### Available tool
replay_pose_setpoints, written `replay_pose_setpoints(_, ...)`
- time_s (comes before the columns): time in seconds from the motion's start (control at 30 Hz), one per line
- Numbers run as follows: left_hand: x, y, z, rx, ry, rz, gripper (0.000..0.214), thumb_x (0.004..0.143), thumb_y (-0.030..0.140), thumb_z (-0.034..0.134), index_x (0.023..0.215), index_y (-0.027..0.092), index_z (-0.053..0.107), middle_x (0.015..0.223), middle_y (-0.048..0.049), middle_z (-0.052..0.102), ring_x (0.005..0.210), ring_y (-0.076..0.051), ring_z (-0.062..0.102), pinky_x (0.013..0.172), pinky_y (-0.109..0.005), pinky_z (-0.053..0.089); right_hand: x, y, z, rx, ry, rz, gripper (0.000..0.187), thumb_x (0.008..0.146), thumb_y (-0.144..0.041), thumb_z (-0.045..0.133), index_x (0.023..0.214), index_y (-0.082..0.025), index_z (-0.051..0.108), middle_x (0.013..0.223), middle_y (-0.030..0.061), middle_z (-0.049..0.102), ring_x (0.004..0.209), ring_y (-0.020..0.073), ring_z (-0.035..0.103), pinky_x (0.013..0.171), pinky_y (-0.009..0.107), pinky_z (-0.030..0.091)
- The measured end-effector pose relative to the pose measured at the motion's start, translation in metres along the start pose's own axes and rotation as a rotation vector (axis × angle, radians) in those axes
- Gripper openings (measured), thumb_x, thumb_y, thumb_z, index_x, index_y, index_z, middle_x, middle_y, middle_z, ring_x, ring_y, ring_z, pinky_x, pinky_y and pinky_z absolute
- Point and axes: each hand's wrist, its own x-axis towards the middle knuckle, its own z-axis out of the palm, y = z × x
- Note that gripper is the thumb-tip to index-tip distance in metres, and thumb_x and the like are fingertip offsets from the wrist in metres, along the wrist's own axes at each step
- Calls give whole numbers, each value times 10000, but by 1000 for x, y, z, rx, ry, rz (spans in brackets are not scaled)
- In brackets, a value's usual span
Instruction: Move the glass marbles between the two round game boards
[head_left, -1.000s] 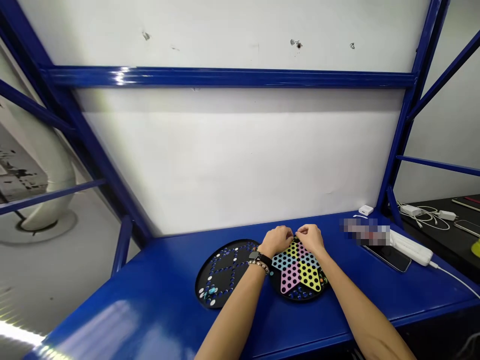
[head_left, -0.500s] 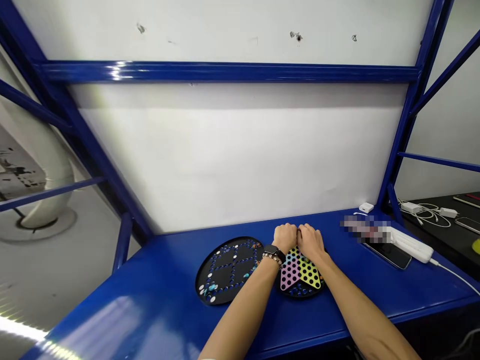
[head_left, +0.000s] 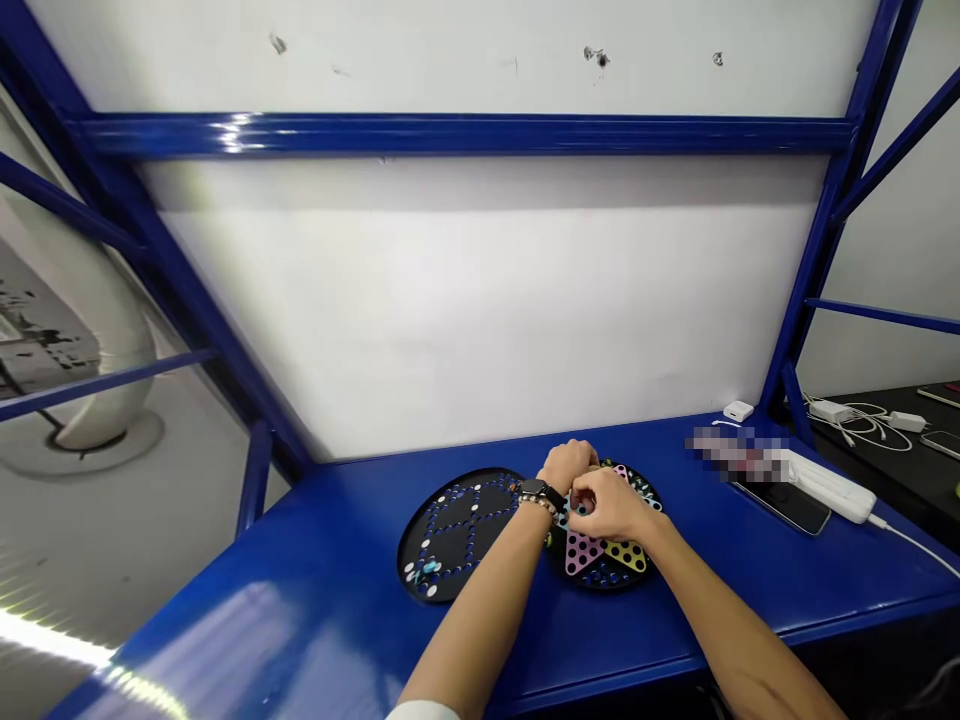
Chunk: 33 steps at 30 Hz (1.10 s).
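A round black board with a coloured star of holes (head_left: 606, 560) lies on the blue table (head_left: 315, 600). My left hand (head_left: 568, 466), with a watch and bead bracelet at the wrist, rests curled over the board's far left part. My right hand (head_left: 606, 503) hovers over the board's middle with fingers pinched together; what they hold is too small to make out. To the left lies a second round black board (head_left: 457, 525) with blue-ringed holes and a few marbles near its front edge.
A phone (head_left: 780, 503) and a white power strip (head_left: 832, 490) with a cable lie at the right. A small white charger (head_left: 738, 410) sits by the wall. Blue frame bars rise at both sides. A black table with cables stands further right.
My right hand moved from the star board's far edge toward its middle, left of where it was. My left hand stayed at the far left edge. The view shifted slightly.
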Motion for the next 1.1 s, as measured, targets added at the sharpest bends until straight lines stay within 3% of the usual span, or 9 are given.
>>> replay_pose_setpoints(0.13,4,-7,1,-21,-5,48,217,894,319,581,1003,243,753,1006,-85,767,903,-230,727,746,-275,546,0,-3,6,59,-102,6,130,674,-254,721,671,-188,609,566,-59,573,541,98,489,544,224,321)
replay_pose_setpoints(0.3,6,-5,0,16,-1,63,219,897,363,627,1003,224,758,1018,-118,757,941,-264,720,796,-319,547,2,-7,15,-40,-86,2,153,693,-244,718,661,-188,580,619,-39,583,574,108,468,533,238,273)
replay_pose_setpoints(0.5,15,6,-8,48,-24,75,151,829,299,727,903,174,771,1001,-164,747,964,-311,711,828,-379,548,3,-12,25,-117,-110,34,157,770,-274,678,666,-185,601,645,-6,607,602,131,497,556,253,273)
replay_pose_setpoints(0.63,17,1,-9,-6,-47,108,122,805,250,727,905,204,780,974,-107,769,894,-255,725,752,-302,551,5,-18,33,-183,-95,25,89,793,-279,664,803,-191,676,772,31,683,700,174,581,596,263,297)
replay_pose_setpoints(0.8,12,-12,-6,-86,-50,136,171,836,313,659,923,232,782,941,-54,783,803,-185,722,664,-230,522,7,-20,39,-186,-77,-7,160,816,-221,620,951,-218,706,891,32,725,779,188,634,649,268,348)
replay_pose_setpoints(0.93,10,-13,-5,-113,-35,110,234,859,376,617,916,215,776,934,-66,781,797,-187,718,645,-231,514,6,-20,35,-151,-96,-46,128,816,-240,637,925,-220,701,901,18,722,763,172,628,641,261,343)
replay_pose_setpoints(1.1,15,-2,-6,-98,-41,29,226,817,387,677,885,193,771,972,-126,766,877,-258,727,712,-294,536,5,-21,33,-160,-94,35,119,815,-292,646,754,-191,657,714,8,662,637,150,556,585,265,294)
